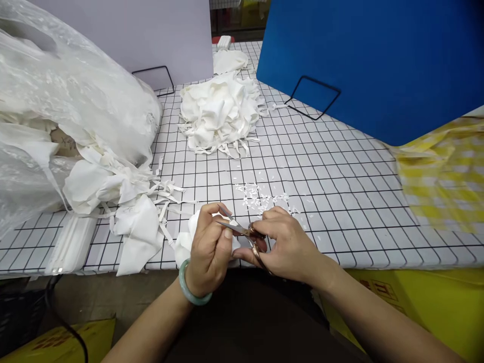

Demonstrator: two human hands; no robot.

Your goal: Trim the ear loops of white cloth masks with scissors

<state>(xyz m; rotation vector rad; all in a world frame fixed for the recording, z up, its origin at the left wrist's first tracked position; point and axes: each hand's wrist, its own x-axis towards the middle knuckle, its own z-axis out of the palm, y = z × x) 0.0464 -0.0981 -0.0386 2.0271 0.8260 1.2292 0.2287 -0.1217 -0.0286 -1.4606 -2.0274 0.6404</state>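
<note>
My right hand (283,242) is closed around the handles of a pair of scissors (246,232), whose blades are parted and point left toward my other hand. My left hand (212,247), with a pale green bangle at the wrist, pinches a white fabric piece (184,247). A small white end of it shows at the blades, while the rest hangs behind and below the fingers. Just beyond my hands, small white clippings (260,199) lie scattered on the gridded tablecloth (313,166).
White fabric pieces with straps form a pile (223,111) further back. At left, a clear plastic bag (94,85) spills more white pieces (139,227) beside a white power strip (71,244). A blue panel (363,60) and a pale panel (151,35) stand behind; yellow checked cloth (446,171) lies right.
</note>
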